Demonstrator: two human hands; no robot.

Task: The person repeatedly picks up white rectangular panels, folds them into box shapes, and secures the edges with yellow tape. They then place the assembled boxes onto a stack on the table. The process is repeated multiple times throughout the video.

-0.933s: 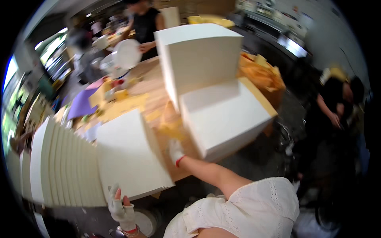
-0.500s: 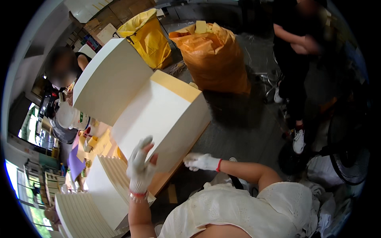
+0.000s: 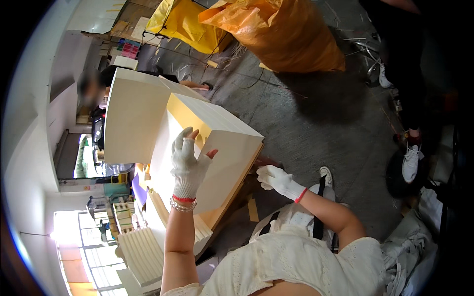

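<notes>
My left hand [image 3: 191, 158] is raised, gloved, the fingers loosely spread and the thumb well away from them; it has hold of nothing. It overlaps the pale block [image 3: 229, 160] in my view, so I can't tell whether it touches. My right hand [image 3: 276, 180] hangs over the floor [image 3: 316, 130], just off the bench [image 3: 236, 190] edge nearest me, its gloved fingers half curled with nothing seen in them.

The block sits along that near edge, its end at the bench's right-hand corner, with a yellow strip [image 3: 190, 120] across its top there. A tall pale panel [image 3: 133, 118] stands upright on the block's far side. Judging by how they lie, both are set in place and bear their own weight, neither being carried by me.

Toward the left end, the ridged slabs [image 3: 143, 256] form a separate pile apart from the block; how many are left to handle I can't count, and my arm hides part of that end. A purple sheet [image 3: 139, 191] shows beyond.

Off the right-hand corner, an orange sack [image 3: 279, 34] and a yellow bag [image 3: 190, 27] stand on the floor.
</notes>
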